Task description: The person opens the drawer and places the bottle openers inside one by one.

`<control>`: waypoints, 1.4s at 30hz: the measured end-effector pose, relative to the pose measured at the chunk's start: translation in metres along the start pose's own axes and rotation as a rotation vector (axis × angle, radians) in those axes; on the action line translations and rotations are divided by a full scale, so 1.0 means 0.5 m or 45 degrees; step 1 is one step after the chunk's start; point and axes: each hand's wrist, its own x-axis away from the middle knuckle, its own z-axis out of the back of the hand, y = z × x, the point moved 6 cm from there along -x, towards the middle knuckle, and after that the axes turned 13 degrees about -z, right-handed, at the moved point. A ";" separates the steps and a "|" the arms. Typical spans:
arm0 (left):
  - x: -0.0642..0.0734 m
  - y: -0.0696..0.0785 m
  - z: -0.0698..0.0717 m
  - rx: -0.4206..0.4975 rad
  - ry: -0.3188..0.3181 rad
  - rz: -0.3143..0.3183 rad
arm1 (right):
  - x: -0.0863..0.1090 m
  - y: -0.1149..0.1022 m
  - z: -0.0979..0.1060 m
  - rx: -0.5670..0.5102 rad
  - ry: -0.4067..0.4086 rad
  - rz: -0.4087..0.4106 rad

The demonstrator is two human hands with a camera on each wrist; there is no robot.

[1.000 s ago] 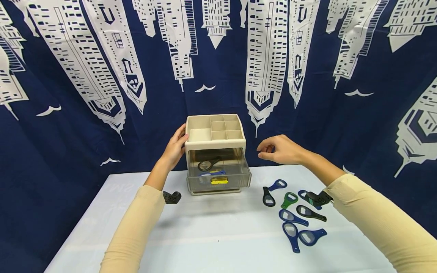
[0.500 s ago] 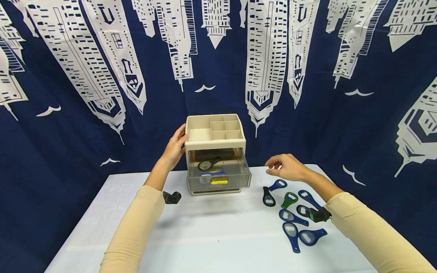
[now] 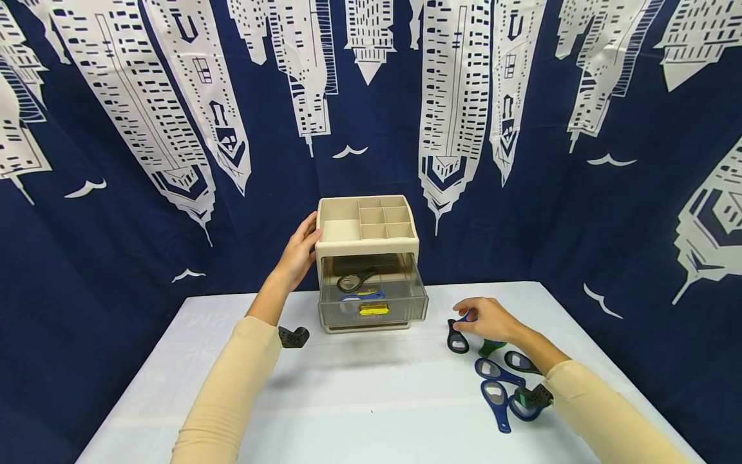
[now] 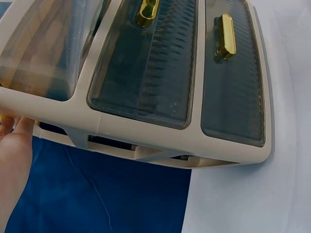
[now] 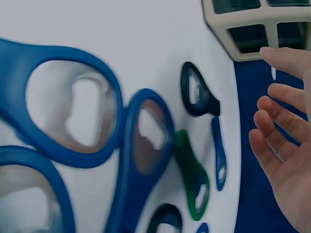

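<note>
My left hand (image 3: 297, 252) grips the left side of a cream drawer organizer (image 3: 368, 247), thumb at its top rim. A clear drawer (image 3: 402, 310) with a yellow handle (image 3: 373, 309) is pulled out. Inside it lie a black bottle opener (image 3: 350, 282) and a blue bottle opener (image 3: 371, 296). My right hand (image 3: 488, 319) is lowered over another blue bottle opener (image 5: 219, 160), fingers loosely bent. The right wrist view shows these fingers apart with nothing between them. A black bottle opener (image 3: 458, 343) lies beside it, and a green bottle opener (image 5: 191, 177) lies nearby.
Several more bottle openers lie at the right of the white table (image 3: 348, 399), including a blue one (image 3: 496, 403) and a black one (image 3: 520, 362). Open compartments (image 3: 385, 216) top the organizer. Behind hangs a navy cloth (image 3: 371, 142) printed with white buildings.
My right hand has come down and slightly right, from beside the organizer to the blue bottle opener on the table. My left hand and the pulled-out drawer have stayed put.
</note>
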 end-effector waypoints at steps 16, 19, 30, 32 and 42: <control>0.002 -0.001 -0.005 0.023 0.007 0.007 | 0.022 0.073 -0.093 0.094 0.023 -0.237; 0.000 -0.001 -0.005 0.027 -0.003 -0.003 | 0.019 0.065 -0.092 0.142 0.056 -0.263; -0.001 0.001 -0.005 0.026 -0.006 -0.007 | 0.010 0.066 -0.082 0.037 0.055 -0.387; 0.001 0.001 -0.005 0.027 -0.002 -0.003 | 0.012 0.071 -0.080 0.022 0.053 -0.387; 0.002 0.001 -0.003 0.024 0.004 -0.002 | 0.015 0.071 -0.029 -0.077 0.036 -0.410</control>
